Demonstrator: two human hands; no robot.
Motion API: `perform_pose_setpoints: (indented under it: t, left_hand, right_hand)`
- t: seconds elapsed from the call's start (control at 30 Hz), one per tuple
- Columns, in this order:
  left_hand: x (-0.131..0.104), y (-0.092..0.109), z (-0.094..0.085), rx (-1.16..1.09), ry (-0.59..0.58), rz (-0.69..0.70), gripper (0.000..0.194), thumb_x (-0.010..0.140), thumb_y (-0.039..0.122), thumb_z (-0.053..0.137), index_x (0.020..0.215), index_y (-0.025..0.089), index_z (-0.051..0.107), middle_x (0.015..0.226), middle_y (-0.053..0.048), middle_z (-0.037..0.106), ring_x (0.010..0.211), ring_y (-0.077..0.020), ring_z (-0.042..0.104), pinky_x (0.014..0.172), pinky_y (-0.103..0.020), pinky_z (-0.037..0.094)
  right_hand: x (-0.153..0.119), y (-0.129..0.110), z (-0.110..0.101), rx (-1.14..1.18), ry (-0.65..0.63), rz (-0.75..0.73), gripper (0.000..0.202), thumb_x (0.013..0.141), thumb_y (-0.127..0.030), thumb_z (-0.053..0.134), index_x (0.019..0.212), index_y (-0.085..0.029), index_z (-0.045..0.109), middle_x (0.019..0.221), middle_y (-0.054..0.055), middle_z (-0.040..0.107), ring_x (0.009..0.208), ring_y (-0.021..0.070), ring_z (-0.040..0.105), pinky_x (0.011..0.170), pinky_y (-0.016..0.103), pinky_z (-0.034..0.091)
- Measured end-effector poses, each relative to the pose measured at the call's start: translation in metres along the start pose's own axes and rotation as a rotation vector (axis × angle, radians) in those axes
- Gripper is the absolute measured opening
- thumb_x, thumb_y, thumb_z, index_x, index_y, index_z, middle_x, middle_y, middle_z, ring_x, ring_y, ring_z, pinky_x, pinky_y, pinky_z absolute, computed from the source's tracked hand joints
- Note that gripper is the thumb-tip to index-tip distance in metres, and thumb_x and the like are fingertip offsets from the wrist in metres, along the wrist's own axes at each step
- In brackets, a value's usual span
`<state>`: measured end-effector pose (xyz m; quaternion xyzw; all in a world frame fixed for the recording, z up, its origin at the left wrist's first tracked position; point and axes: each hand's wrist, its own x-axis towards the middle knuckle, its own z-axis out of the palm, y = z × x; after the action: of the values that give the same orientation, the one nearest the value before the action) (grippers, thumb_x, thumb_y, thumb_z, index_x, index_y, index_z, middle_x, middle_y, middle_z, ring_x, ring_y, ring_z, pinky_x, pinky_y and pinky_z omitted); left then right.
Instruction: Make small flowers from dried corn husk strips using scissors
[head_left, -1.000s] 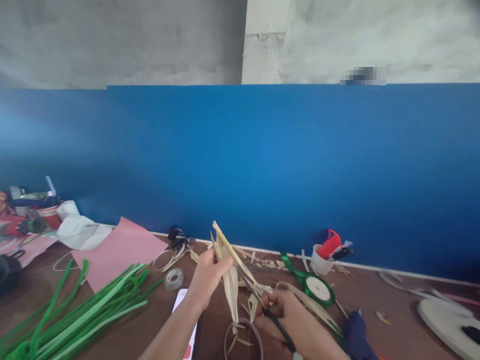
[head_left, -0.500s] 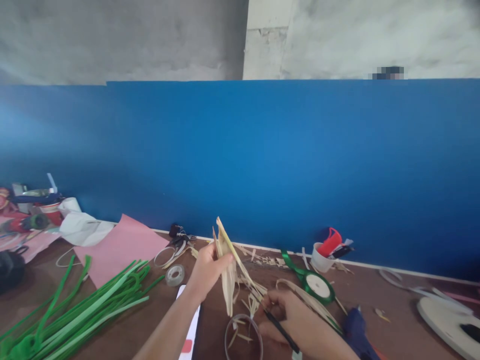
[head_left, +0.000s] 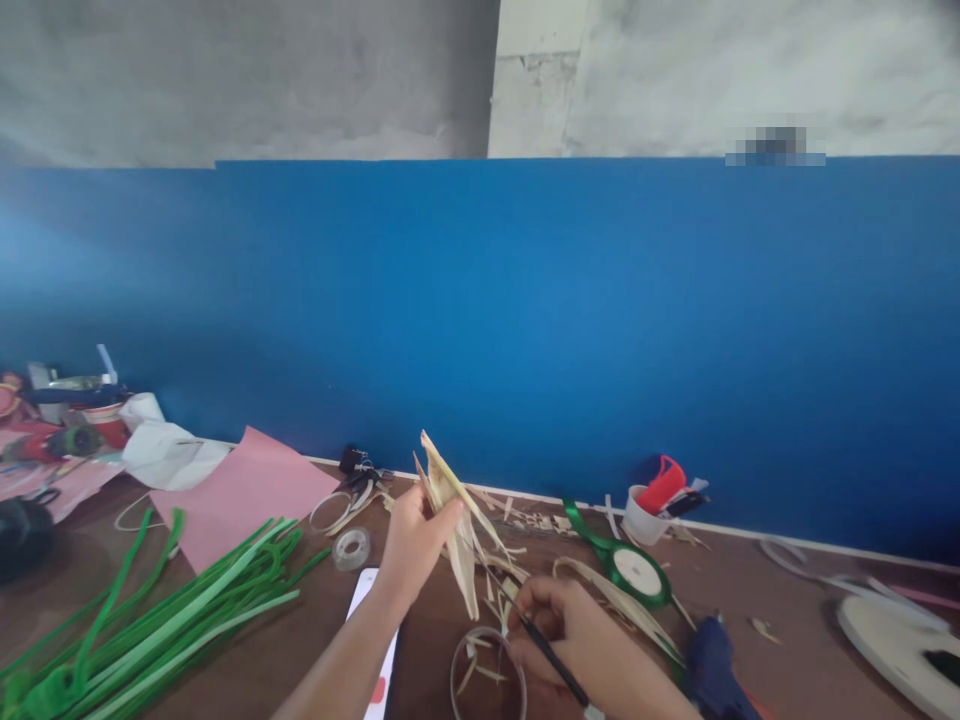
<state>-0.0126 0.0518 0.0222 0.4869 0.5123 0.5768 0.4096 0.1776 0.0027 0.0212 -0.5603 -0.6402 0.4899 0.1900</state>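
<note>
My left hand (head_left: 421, 535) pinches a folded bundle of pale, dried husk-like leaves (head_left: 461, 570) between thumb and fingers, above the table's middle. The bundle's upper end points up and left, while loose strips hang toward the right. Closed around a slim black tool (head_left: 551, 652) is my right hand (head_left: 574, 625), lower and to the right. The tool's thin tip points up-left at the hanging strips; whether it touches them I cannot tell. Below the bundle lies a clear ring (head_left: 487, 680), with pale scraps in and around it.
Green fuzzy stems (head_left: 202, 620) and pink paper (head_left: 244, 490) lie at left. A tape roll (head_left: 351, 549) and a phone (head_left: 382, 660) are near my left arm. Rightward are a green ribbon spool (head_left: 637, 572), a white cup (head_left: 643, 522) and a blue glue gun (head_left: 711, 660). A blue partition (head_left: 525, 320) stands behind.
The husk bundle has tilted further left at its top, and its lower end has swung right. The black tool's tip has drawn slightly down and away from the strips.
</note>
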Motion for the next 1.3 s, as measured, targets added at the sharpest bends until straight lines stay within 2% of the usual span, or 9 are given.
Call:
perform_pose_setpoints:
  t: [0.23, 0.57, 0.83, 1.3]
  left_hand:
    - [-0.002, 0.002, 0.002, -0.009, 0.012, -0.008, 0.024, 0.070, 0.032, 0.067, 0.084, 0.012, 0.068, 0.065, -0.002, 0.065, 0.063, -0.0203, 0.060, 0.059, -0.027, 0.044]
    - [-0.002, 0.003, 0.002, -0.034, 0.032, -0.012, 0.023, 0.065, 0.032, 0.070, 0.079, 0.014, 0.068, 0.062, -0.001, 0.065, 0.061, -0.0202, 0.059, 0.059, -0.027, 0.044]
    - [-0.002, 0.001, 0.003, -0.018, 0.061, 0.004, 0.018, 0.064, 0.030, 0.070, 0.073, 0.015, 0.066, 0.055, 0.002, 0.060, 0.060, -0.0190, 0.058, 0.058, -0.026, 0.043]
    - [-0.003, 0.001, 0.003, -0.064, 0.056, -0.022, 0.023, 0.065, 0.033, 0.071, 0.077, 0.014, 0.069, 0.062, -0.001, 0.066, 0.060, -0.0195, 0.060, 0.056, -0.026, 0.044]
  right_hand:
    - [0.000, 0.001, 0.001, -0.012, 0.006, 0.007, 0.010, 0.066, -0.018, 0.065, 0.074, -0.018, 0.059, 0.044, -0.007, 0.053, 0.037, 0.0067, 0.039, 0.037, 0.016, 0.026]
    - [-0.003, -0.002, -0.001, -0.012, 0.004, 0.021, 0.012, 0.066, -0.023, 0.068, 0.074, -0.019, 0.060, 0.045, -0.007, 0.052, 0.037, 0.0058, 0.038, 0.036, 0.016, 0.027]
    - [-0.004, -0.008, -0.002, -0.041, 0.014, 0.045, 0.009, 0.066, -0.014, 0.064, 0.071, -0.019, 0.058, 0.042, -0.009, 0.048, 0.036, 0.0053, 0.034, 0.036, 0.016, 0.025]
    - [0.000, 0.004, -0.001, 0.004, 0.028, -0.006, 0.008, 0.068, -0.019, 0.066, 0.073, -0.019, 0.059, 0.044, -0.008, 0.047, 0.036, 0.0052, 0.032, 0.035, 0.016, 0.022]
